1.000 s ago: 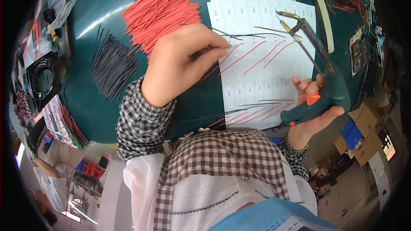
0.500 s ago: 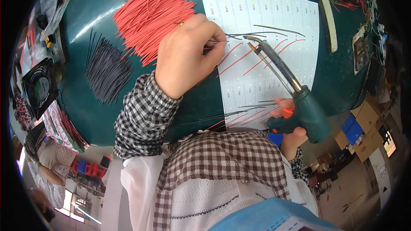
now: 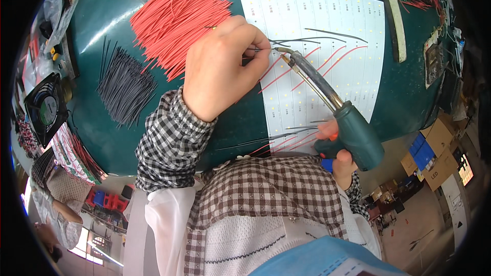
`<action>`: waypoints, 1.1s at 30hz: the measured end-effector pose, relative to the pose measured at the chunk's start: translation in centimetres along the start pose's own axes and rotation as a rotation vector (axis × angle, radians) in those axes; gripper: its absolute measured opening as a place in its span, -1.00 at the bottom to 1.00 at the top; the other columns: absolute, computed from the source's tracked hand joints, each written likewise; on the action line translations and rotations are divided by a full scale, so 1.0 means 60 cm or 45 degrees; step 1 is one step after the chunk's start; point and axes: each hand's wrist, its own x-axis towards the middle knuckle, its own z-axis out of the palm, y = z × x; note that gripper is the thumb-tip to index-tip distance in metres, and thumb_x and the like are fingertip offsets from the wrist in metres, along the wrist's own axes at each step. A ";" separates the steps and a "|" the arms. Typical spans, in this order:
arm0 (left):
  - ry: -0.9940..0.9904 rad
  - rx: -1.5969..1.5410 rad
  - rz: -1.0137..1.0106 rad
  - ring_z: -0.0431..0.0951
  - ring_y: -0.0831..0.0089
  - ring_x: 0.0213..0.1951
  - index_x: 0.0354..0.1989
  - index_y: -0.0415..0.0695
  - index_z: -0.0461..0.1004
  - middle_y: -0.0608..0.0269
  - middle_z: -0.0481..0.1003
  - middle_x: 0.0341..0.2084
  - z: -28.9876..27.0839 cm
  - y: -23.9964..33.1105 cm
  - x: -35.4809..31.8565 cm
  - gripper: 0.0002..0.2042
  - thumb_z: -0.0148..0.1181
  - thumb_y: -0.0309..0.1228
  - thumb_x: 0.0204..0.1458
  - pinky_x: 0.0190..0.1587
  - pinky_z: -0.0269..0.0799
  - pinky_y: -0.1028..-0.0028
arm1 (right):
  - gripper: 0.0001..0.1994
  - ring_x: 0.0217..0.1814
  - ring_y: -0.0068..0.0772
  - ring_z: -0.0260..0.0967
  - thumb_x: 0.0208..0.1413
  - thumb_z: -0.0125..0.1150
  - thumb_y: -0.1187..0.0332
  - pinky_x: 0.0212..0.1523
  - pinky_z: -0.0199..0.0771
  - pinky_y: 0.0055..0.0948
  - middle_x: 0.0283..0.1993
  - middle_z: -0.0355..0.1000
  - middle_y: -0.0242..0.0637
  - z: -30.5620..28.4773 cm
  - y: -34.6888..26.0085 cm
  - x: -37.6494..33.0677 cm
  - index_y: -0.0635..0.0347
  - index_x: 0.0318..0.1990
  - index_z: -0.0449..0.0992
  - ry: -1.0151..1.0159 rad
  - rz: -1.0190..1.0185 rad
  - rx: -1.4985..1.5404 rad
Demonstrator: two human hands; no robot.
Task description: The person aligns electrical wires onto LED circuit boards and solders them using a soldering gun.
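My left hand (image 3: 222, 64) is pinched on a thin black wire (image 3: 262, 49) at the left edge of the white LED circuit board sheet (image 3: 353, 92). In my right hand (image 3: 343, 161) is a green soldering gun (image 3: 356, 135), its trigger under my fingers. The gun's bent tip reaches the wire's end beside my left fingertips; I cannot tell whether it touches. Several red wires (image 3: 332, 60) and black wires (image 3: 337, 35) lie slanting across the sheet, with more along its near end.
A large bundle of red wires (image 3: 179, 18) and a smaller pile of black wires (image 3: 125, 87) lie on the green tabletop (image 3: 225, 138). A black fan (image 3: 47, 106) stands at the left edge. Cardboard boxes (image 3: 437, 148) are at the right, and another person's arm (image 3: 66, 212) shows lower left.
My right hand has moved the soldering gun left, bringing its tip to the wire end at my left fingertips. My left hand keeps its pinch almost in place.
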 end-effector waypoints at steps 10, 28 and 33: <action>0.002 -0.006 -0.016 0.41 0.54 -0.53 -0.46 -0.17 0.53 0.33 0.39 -0.57 0.000 0.000 0.001 -0.92 0.25 -0.58 -0.17 -0.47 0.33 0.58 | -0.31 -0.35 -0.31 0.44 -0.11 0.30 -0.22 -0.35 0.50 -0.41 -0.35 0.44 -0.15 0.003 0.009 0.008 0.42 -0.29 0.45 0.009 -0.061 0.026; -0.001 0.001 -0.027 0.42 0.54 -0.53 -0.46 -0.18 0.52 0.33 0.39 -0.57 0.000 0.000 0.001 -0.92 0.27 -0.57 -0.18 -0.45 0.35 0.58 | -0.11 -0.21 -0.20 0.49 -0.21 0.21 -0.39 -0.18 0.58 -0.26 -0.25 0.45 -0.06 0.008 -0.003 -0.003 0.48 -0.15 0.42 0.047 0.027 -0.034; 0.000 -0.028 0.015 0.52 0.46 -0.53 -0.51 -0.11 0.49 0.33 0.42 -0.56 0.001 -0.003 -0.003 -0.94 0.26 -0.49 -0.16 -0.51 0.38 0.51 | -0.06 -0.30 -0.18 0.51 -0.23 0.20 -0.41 -0.32 0.60 -0.31 -0.28 0.46 -0.07 -0.021 0.001 -0.007 0.51 -0.10 0.40 0.242 0.000 0.034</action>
